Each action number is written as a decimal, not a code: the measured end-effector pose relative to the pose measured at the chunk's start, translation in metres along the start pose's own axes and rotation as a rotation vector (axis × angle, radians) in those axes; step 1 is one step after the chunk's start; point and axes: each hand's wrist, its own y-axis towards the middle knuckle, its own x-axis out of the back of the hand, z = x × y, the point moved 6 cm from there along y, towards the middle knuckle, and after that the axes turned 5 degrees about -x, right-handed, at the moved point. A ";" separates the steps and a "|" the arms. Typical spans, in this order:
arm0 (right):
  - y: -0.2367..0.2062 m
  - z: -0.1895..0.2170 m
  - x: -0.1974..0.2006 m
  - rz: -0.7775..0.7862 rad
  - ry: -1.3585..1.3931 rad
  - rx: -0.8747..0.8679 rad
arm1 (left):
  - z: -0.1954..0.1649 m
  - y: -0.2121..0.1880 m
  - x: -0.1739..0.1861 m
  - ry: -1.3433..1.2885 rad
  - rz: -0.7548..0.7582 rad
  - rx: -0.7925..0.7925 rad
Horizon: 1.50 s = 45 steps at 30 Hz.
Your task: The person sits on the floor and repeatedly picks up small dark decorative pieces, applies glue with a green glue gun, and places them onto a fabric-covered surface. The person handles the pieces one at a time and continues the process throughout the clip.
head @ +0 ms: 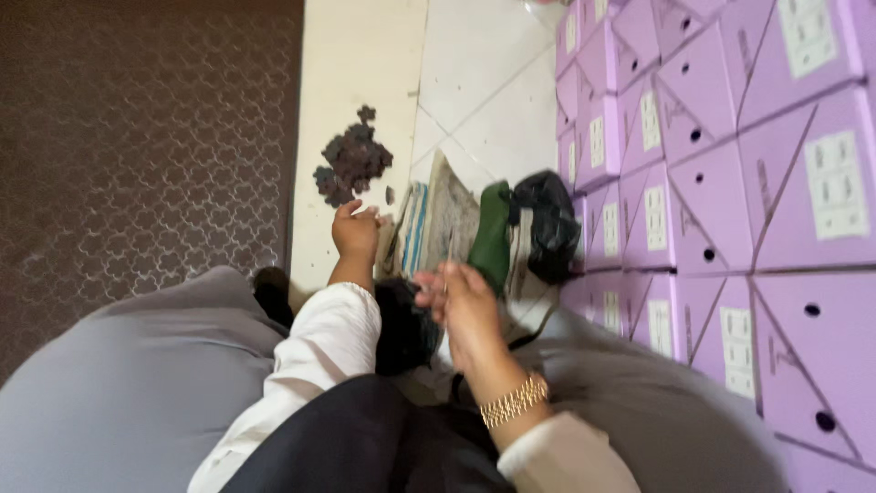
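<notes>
My left hand [354, 229] reaches out over the pale floor, its fingers curled, just below a small heap of dark brown flower-shaped pieces [352, 162]. I cannot tell whether it pinches one. My right hand [464, 299], with a gold watch band at the wrist, is closed around a thin pale stick-like tool [449, 251] above a stack of worn paper and cloth [444, 217]. A green object [493, 236] and a black bag [546, 222] lie just beyond it.
A wall of stacked purple cardboard boxes [730, 164] fills the right side. A dark patterned carpet [137, 137] covers the left. White floor tiles [484, 82] lie between. A black bundle [406, 324] sits by my lap, and grey cloth covers my knees.
</notes>
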 end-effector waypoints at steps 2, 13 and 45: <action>0.026 -0.003 0.011 -0.059 -0.029 0.078 | 0.006 -0.015 0.001 0.255 0.205 0.100; 0.059 -0.018 0.019 -0.118 -0.201 0.185 | 0.065 -0.108 0.034 1.507 1.016 0.212; -0.078 -0.017 0.000 -0.042 0.255 -0.269 | 0.052 -0.023 -0.039 0.912 0.376 -0.412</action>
